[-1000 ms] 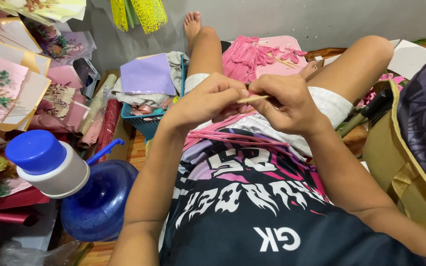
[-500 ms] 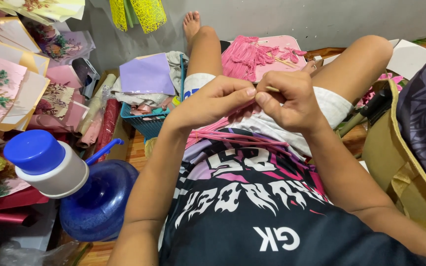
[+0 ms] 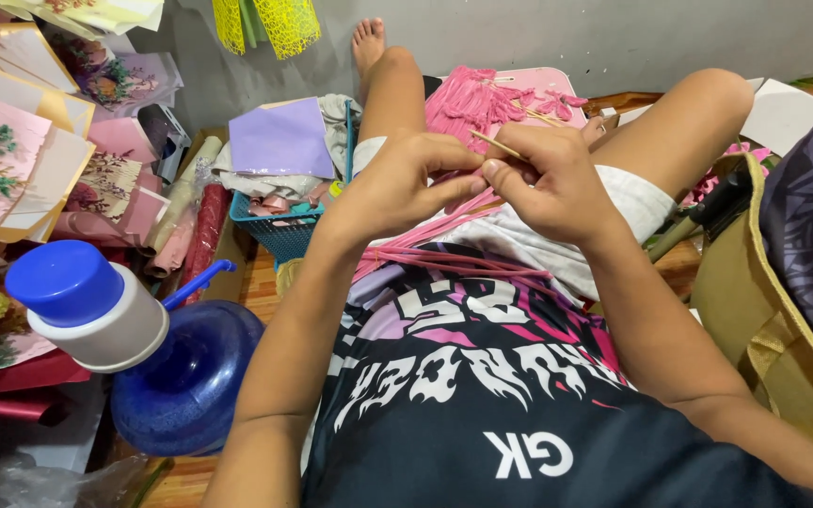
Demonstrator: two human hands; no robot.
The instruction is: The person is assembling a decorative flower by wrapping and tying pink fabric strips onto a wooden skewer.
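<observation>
My left hand [image 3: 405, 185] and my right hand [image 3: 549, 177] meet above my lap, fingertips pinched together on a thin wooden stick [image 3: 498, 145] that pokes up to the left between them. Several pink strands [image 3: 444, 259] trail from the pinch down across my shirt and white shorts. Beyond my hands, a pile of pink strands [image 3: 475, 99] lies on a pink tray [image 3: 557, 82] between my knees.
A blue water jug [image 3: 185, 376] with a white pump and blue cap [image 3: 66, 280] stands at the left. A teal basket [image 3: 279, 230] holds purple paper [image 3: 280, 137] and cloth. Pink wrapped flower sheets [image 3: 11, 160] line the left. A tan bag [image 3: 764, 320] lies at my right.
My hands have shifted slightly up and right while staying pinched together. The stick's tip now shows above my fingers. The camera has tilted a little.
</observation>
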